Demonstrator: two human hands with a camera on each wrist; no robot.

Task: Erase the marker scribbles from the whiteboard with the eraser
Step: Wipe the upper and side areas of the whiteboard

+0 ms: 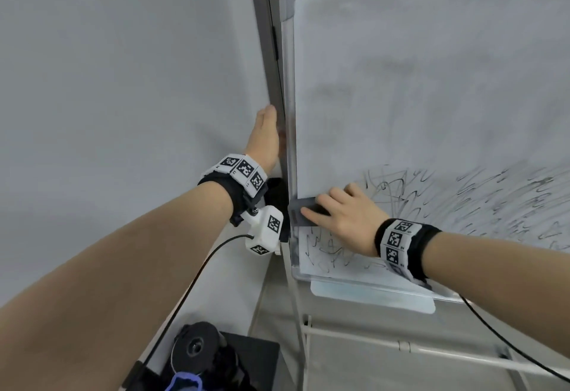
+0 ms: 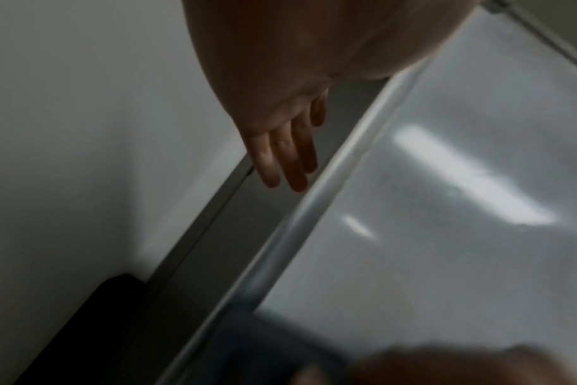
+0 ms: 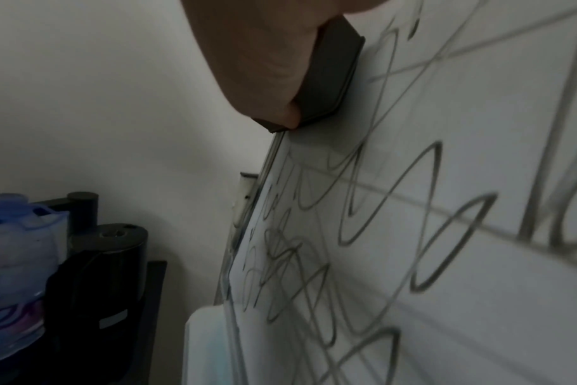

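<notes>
The whiteboard (image 1: pixel 431 66) stands on a frame. Its upper part is wiped to grey smears, and black marker scribbles (image 1: pixel 462 202) cover the lower band. My right hand (image 1: pixel 327 205) grips the dark grey eraser (image 1: pixel 300 210) and presses it flat on the board at its left edge, just above the scribbles in the lower left corner. The right wrist view shows the eraser (image 3: pixel 333 75) under my fingers, with the scribbles (image 3: pixel 412 208) below it. My left hand (image 1: pixel 265 134) lies along the board's left frame, its fingers (image 2: pixel 280 156) straight behind the edge.
A pale pen tray (image 1: pixel 370 296) hangs under the board, above the white stand bars (image 1: pixel 401 344). A grey door frame (image 1: pixel 271 51) and a wall (image 1: pixel 123 82) lie to the left. Black equipment (image 1: pixel 203 350) and a plastic bottle (image 3: pixel 13 273) sit low left.
</notes>
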